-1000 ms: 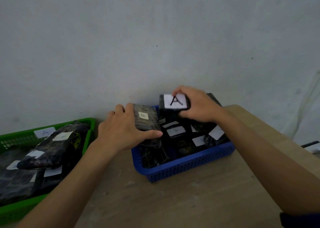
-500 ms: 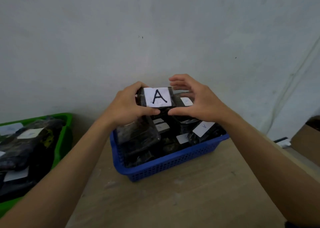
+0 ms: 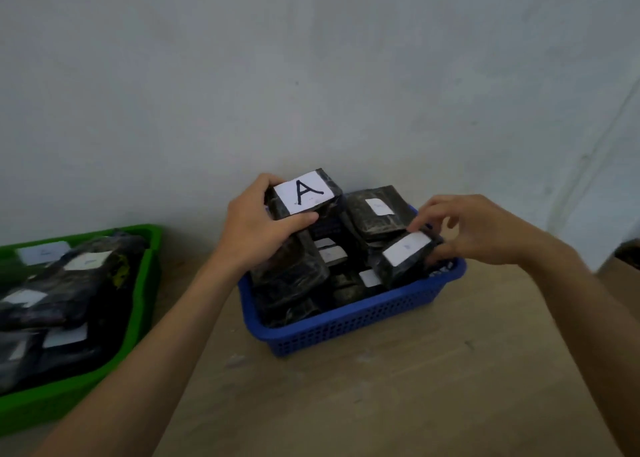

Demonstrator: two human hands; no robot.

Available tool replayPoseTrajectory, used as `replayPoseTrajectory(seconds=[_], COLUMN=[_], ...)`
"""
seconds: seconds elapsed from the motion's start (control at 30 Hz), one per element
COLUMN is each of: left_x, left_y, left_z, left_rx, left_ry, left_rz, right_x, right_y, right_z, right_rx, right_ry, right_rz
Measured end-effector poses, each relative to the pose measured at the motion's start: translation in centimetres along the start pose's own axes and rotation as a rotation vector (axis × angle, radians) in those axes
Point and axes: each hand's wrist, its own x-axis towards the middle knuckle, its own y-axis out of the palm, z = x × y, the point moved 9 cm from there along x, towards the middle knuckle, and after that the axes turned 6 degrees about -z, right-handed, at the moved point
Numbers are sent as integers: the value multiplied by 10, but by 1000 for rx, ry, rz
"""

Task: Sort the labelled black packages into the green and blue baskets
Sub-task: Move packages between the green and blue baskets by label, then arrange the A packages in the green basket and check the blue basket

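My left hand [image 3: 258, 226] holds a black package with a white label marked "A" [image 3: 304, 195] above the back left of the blue basket [image 3: 353, 325]. My right hand [image 3: 474, 231] has its fingers on another black package with a white label [image 3: 405, 257] that lies tilted at the basket's right side. Several more labelled black packages fill the blue basket. The green basket [image 3: 138, 304] at the left holds several labelled black packages.
Both baskets stand on a wooden table [image 3: 398, 397] against a grey wall [image 3: 311, 75]. The table's right edge runs near my right forearm. A dark object [image 3: 628, 252] shows at the far right edge.
The "A" package passed from my right hand to my left hand. My right hand moved right and down onto another package at the basket's right side.
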Motion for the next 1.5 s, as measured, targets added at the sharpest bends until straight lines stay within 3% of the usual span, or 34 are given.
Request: replayPoseTrajectory(seconds=[0.13, 0.3, 0.4, 0.57, 0.67, 0.8, 0.83, 0.97, 1.13, 1.2, 1.3, 1.37, 1.4, 1.5], left_x=[-4, -16, -29, -66, -84, -98, -97, -88, -100, -99, -93, -91, -91, -92], left_y=[-48, -160, -227, -311, -319, -299, -304, -362, -353, -341, -333, -332, -334, -345], left_z=[-1, 34, 72, 143, 183, 209, 210, 213, 247, 250, 246, 250, 253, 252], left_rx=[4, 134, 264, 360, 348, 340, 366, 558, 702, 699, 808, 825, 800, 667], left_ry=[-33, -197, -310, -574, -680, -661, -618, -445, -545, -571, -542, -566, -588, -626], left_rz=[-78, -230, -312, -421, -316, 115, 145, -88, 146, 217, 232, 232, 219, 145], right_x=[-4, 14, 42, 91, 122, 162, 172, 203, 221, 222, 205, 186, 180, 179], right_y=[-47, -43, 9, 96, 129, 162, 172, 206, 253, 254, 244, 256, 268, 286], right_z=[34, 113, 175, 283, 338, 397, 408, 445, 467, 472, 504, 524, 529, 523], right_rx=[86, 637, 747, 726, 626, 435, 365, 187, -85, -189, -131, -48, -121, -480], right_ry=[-32, -81, -105, -203, -234, -293, -303, -422, -484, -493, -672, -769, -811, -878], right_rz=[-231, -509, -497, -388, -342, -335, -317, -179, 60, 45, -12, 153, 218, 183])
